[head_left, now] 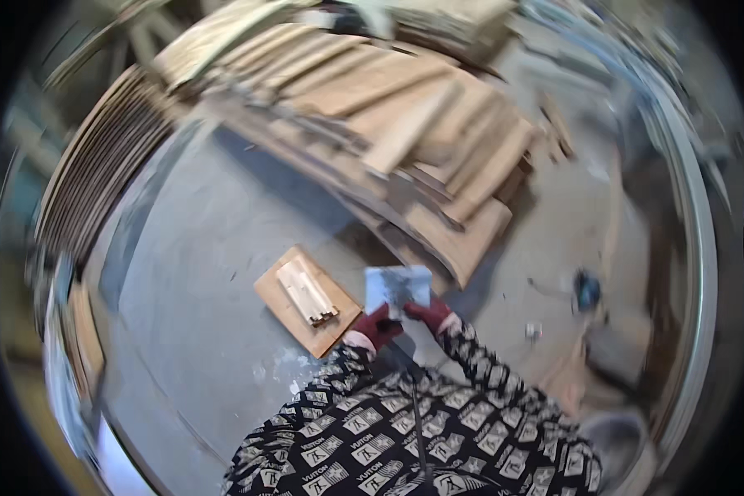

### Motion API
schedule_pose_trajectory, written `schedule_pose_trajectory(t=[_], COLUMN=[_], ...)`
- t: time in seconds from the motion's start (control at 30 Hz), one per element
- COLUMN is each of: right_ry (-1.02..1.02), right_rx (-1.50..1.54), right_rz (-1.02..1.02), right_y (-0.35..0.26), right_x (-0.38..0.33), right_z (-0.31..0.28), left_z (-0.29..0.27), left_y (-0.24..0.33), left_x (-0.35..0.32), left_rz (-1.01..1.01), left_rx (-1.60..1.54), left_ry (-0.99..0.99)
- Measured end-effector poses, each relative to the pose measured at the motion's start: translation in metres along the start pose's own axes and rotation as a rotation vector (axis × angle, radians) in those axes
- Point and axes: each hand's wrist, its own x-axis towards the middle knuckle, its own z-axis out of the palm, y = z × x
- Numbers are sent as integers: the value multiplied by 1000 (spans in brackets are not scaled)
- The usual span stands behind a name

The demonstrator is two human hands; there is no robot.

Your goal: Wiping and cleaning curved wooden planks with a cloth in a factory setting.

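Note:
My left hand (378, 326), in a dark red glove, is closed at the lower left edge of a light blue, flat rectangular piece (379, 283). At its lower right edge my right hand (428, 314), gloved alike, is closed on it too. A dark grey smudge or patch covers the middle of the piece; blur hides what it is made of. Just left of my hands, a brown rectangular board (324, 335) carries several pale wooden strips (304, 289) lying side by side, with dark notched ends toward me.
Ahead, a large stack of wooden planks (372, 99) spreads across the floor. Thin boards (99, 165) lean in a row at the far left. To the right are a dark blue tool-like object (587, 291) and a small pale box (534, 331) on the grey floor (190, 248).

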Motion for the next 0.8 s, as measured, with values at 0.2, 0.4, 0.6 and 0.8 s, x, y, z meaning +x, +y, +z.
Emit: schedule_pose_trajectory(t=[0.2, 0.4, 0.6, 0.8], right_ry=[170, 590, 798, 705], right_rx=[-563, -257, 16, -423], right_rz=[10, 191, 195, 195], right_y=[-121, -94, -62, -67], right_x=[6, -17, 87, 139], right_z=[-28, 8, 48, 89], left_z=[5, -14, -119, -164], left_y=[55, 78, 76, 111], left_x=[85, 94, 187, 189], left_rz=[-393, -620, -619, -863], left_rx=[-1062, -764, -426, -709], left_ry=[-229, -436, -620, -376])
